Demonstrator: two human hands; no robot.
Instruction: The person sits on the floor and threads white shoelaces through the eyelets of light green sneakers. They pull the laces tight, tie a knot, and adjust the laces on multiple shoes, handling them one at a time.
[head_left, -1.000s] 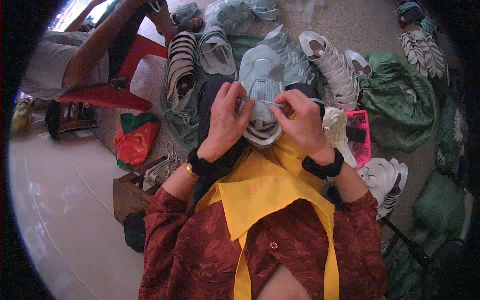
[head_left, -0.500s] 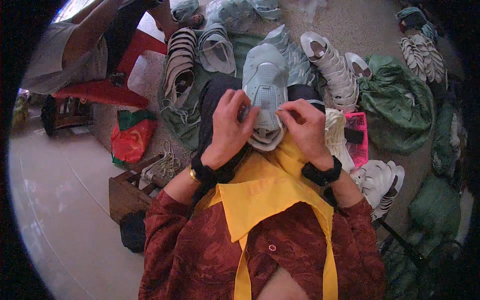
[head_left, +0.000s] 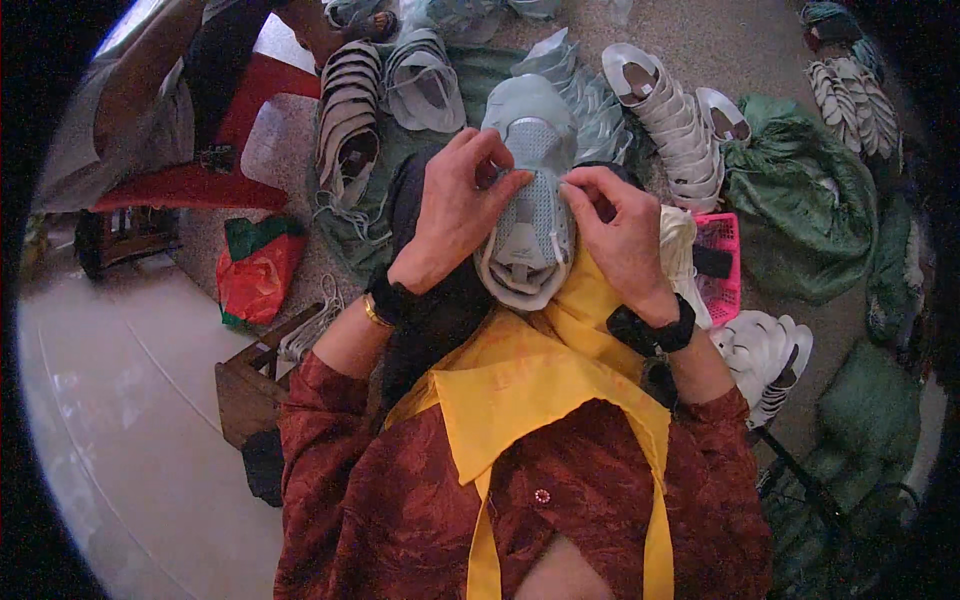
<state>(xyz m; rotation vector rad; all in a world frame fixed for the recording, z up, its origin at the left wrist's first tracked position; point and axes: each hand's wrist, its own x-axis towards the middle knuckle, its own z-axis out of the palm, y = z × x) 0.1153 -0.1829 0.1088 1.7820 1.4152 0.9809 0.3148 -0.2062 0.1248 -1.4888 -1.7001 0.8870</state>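
Note:
A pale grey shoe upper lies lengthwise across my lap, its toe pointing away and its collar opening toward me. My left hand bends over its left edge, with thumb and forefinger pinched near the top of the perforated tongue. On the opposite edge, my right hand has its fingertips pinched beside the eyelet row. What lies between the fingertips of either hand is too small to make out. A yellow apron covers part of my lap below the shoe upper.
Stacked shoe uppers and a green sack stand at the right, near a pink basket. At the left are a red and green bag and a wooden stool with white laces. Another person's arm shows at the far left.
Both hands have moved farther from me along the shoe upper, from near its collar toward its toe. The shoe upper has shifted slightly toward me.

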